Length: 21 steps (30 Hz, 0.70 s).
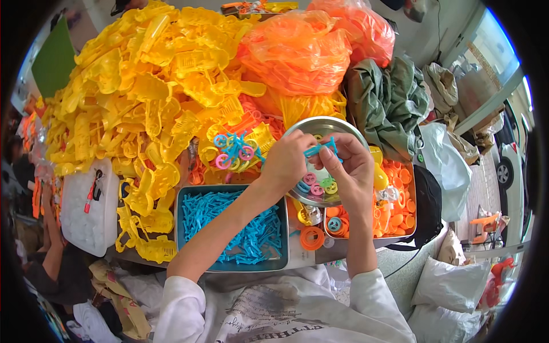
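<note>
Above a round metal bowl (324, 123), my two hands meet at a small blue plastic part (313, 151) with a crossbar at its right end. My right hand (355, 166) pinches this part between thumb and fingers. My left hand (287, 155) is closed at its other end, its fingertips partly hidden. Small pink, green and yellow wheels (329, 185) lie in the bowl. Below my left forearm, a dark rectangular tray (178, 228) holds many loose blue plastic parts (211, 220). Left of my left hand sits a cluster of blue parts fitted with coloured wheels (234, 151).
Yellow plastic pieces (154, 86) form a large heap at the left. Orange plastic bags (294, 51) and a dark green sack (389, 106) stand behind the bowl. A tray of orange parts (394, 200) is at the right, a white tub (88, 214) at the left.
</note>
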Each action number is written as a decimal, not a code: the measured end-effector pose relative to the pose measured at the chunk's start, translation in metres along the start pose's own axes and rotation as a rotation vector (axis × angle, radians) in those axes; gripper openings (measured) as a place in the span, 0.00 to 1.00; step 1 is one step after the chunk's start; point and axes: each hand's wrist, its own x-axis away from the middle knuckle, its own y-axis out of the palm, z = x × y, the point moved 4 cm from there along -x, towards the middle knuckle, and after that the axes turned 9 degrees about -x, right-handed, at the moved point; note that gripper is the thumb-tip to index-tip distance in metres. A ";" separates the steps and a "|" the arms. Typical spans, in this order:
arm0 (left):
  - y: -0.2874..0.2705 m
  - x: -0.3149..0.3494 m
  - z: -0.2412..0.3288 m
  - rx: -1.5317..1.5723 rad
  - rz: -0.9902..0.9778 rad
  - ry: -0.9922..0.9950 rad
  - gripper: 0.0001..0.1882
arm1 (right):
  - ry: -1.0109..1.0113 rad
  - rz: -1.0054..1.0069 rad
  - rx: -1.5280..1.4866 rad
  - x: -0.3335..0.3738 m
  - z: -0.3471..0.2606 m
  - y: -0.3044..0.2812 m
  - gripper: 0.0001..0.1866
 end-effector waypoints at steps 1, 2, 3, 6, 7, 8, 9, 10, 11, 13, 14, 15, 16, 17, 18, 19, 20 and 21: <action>-0.018 0.005 0.002 0.020 0.071 -0.104 0.06 | 0.012 0.002 0.020 0.001 0.003 0.001 0.12; -0.032 0.013 0.001 0.015 0.078 -0.111 0.06 | 0.016 -0.009 0.017 0.000 0.005 0.007 0.12; -0.049 0.025 -0.007 0.166 0.184 -0.243 0.06 | 0.013 0.015 0.066 -0.001 0.008 0.012 0.12; -0.093 0.066 -0.005 0.726 0.303 -0.552 0.09 | -0.005 -0.002 0.121 -0.003 0.020 0.024 0.12; -0.101 0.080 0.000 0.958 0.275 -0.600 0.09 | 0.016 -0.017 0.156 -0.004 0.025 0.033 0.13; -0.104 0.089 0.003 0.995 0.275 -0.553 0.09 | 0.041 -0.037 0.191 -0.005 0.030 0.041 0.13; -0.105 0.096 0.003 0.978 0.302 -0.518 0.09 | 0.085 -0.071 0.171 -0.005 0.034 0.049 0.14; -0.104 0.101 0.003 0.963 0.329 -0.482 0.10 | 0.089 -0.088 0.170 -0.003 0.039 0.055 0.14; -0.105 0.105 0.004 1.037 0.296 -0.511 0.11 | 0.128 -0.100 0.217 -0.001 0.046 0.058 0.14; -0.104 0.114 -0.003 1.057 0.281 -0.552 0.11 | 0.216 -0.130 0.218 0.004 0.050 0.067 0.14; -0.104 0.118 -0.005 1.042 0.293 -0.571 0.12 | 0.217 -0.143 0.222 0.004 0.054 0.069 0.14; -0.105 0.121 -0.008 1.044 0.306 -0.569 0.12 | 0.174 -0.208 0.304 0.003 0.059 0.070 0.15; -0.105 0.124 -0.011 1.072 0.314 -0.609 0.12 | 0.129 -0.270 0.388 0.004 0.061 0.072 0.15; -0.105 0.127 -0.014 1.100 0.320 -0.648 0.12 | 0.128 -0.269 0.436 0.004 0.060 0.075 0.14; -0.105 0.129 -0.017 1.106 0.329 -0.646 0.12 | 0.128 -0.277 0.442 0.003 0.054 0.078 0.14; -0.103 0.133 -0.021 1.222 0.323 -0.646 0.11 | 0.087 -0.381 0.540 0.002 0.048 0.086 0.12; -0.102 0.135 -0.023 1.339 0.316 -0.645 0.11 | 0.044 -0.485 0.635 0.001 0.046 0.093 0.11; -0.104 0.137 -0.027 1.340 0.332 -0.644 0.11 | 0.007 -0.487 0.641 0.001 0.046 0.096 0.08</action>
